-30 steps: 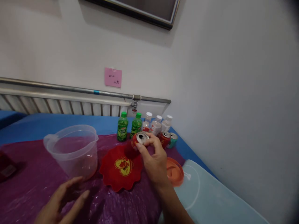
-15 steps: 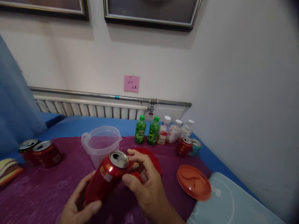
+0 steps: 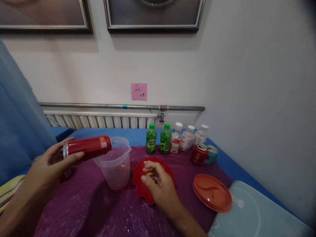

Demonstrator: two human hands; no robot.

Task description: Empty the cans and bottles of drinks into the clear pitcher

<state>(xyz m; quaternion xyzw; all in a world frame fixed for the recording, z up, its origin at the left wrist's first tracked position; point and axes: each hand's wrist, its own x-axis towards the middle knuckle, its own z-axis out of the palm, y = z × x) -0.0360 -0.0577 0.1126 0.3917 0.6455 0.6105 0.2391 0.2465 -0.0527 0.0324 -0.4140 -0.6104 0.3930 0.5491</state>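
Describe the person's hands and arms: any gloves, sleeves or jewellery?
Both are bare. The left hand and the right hand wear no gloves, and no rings or watch show. Both forearms are uncovered to the picture's edge, with no sleeve in sight.

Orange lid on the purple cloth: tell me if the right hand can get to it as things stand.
Probably yes. The right hand hovers empty over the red dish, and only bare purple cloth separates it from the orange lid.

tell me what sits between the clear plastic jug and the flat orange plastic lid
In the head view, the red scalloped dish lies between the clear plastic jug and the flat orange plastic lid, with the right hand hovering over it.
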